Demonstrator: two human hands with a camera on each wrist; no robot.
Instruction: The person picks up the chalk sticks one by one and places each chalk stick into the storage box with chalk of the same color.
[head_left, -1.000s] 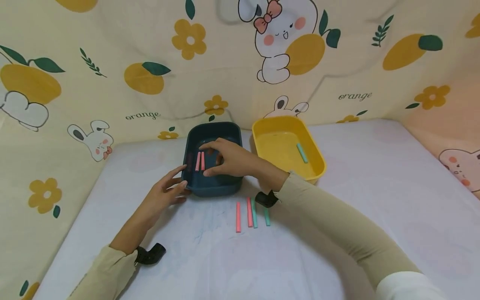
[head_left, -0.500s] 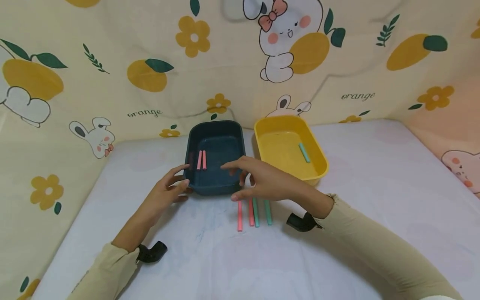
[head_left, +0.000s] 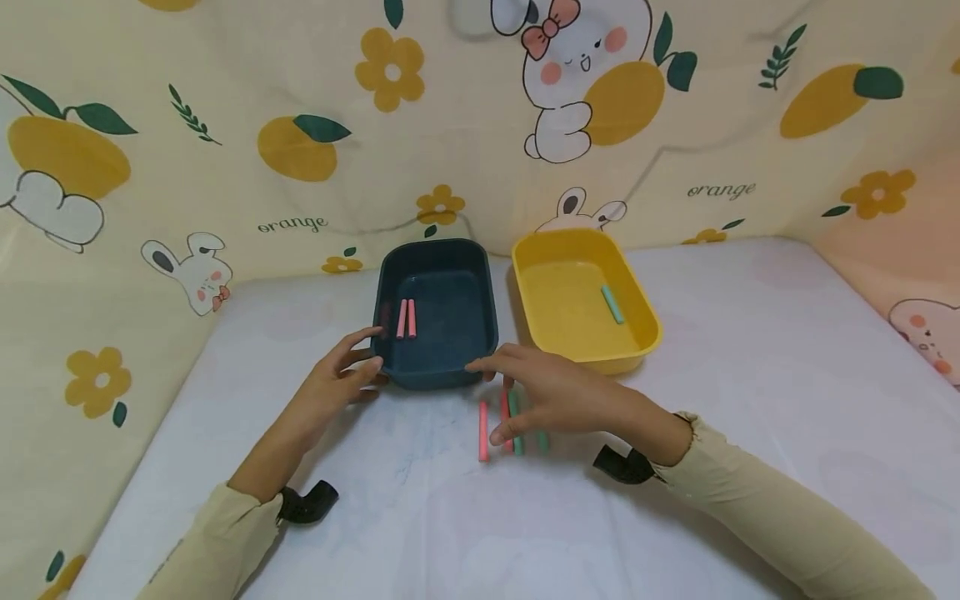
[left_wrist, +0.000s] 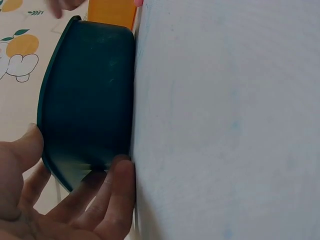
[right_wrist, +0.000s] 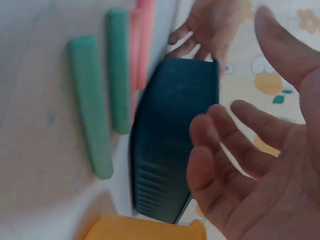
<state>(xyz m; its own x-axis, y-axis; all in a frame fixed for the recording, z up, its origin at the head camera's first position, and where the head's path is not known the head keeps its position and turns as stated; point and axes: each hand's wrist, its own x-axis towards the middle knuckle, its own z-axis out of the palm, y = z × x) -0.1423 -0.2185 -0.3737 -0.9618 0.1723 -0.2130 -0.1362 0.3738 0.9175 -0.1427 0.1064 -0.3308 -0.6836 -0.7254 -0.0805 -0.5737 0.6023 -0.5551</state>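
Note:
My left hand (head_left: 347, 377) rests its fingers and thumb against the left front corner of a dark blue plastic bin (head_left: 431, 379). Two pink chalk sticks (head_left: 407, 319) lie side by side inside that bin. Over the table in front of the bins, my right hand (head_left: 558, 392) hovers with fingers spread and nothing in it. Beneath it lie a pink chalk stick (head_left: 483, 437), another pink one partly covered by the hand, and two green chalk sticks (right_wrist: 90, 105), seen close in the right wrist view. One green chalk stick (head_left: 612, 305) is in the yellow bin (head_left: 592, 364).
Both bins stand next to each other at the back of the white-covered table (head_left: 450, 533). Right behind them rises a printed cloth backdrop (head_left: 300, 75) with rabbits and oranges. Faint bluish marks show on the cover near the chalk.
My right hand has come out of the dark bin empty and moved right and toward me, over the loose chalk. The left hand stays at the bin's corner.

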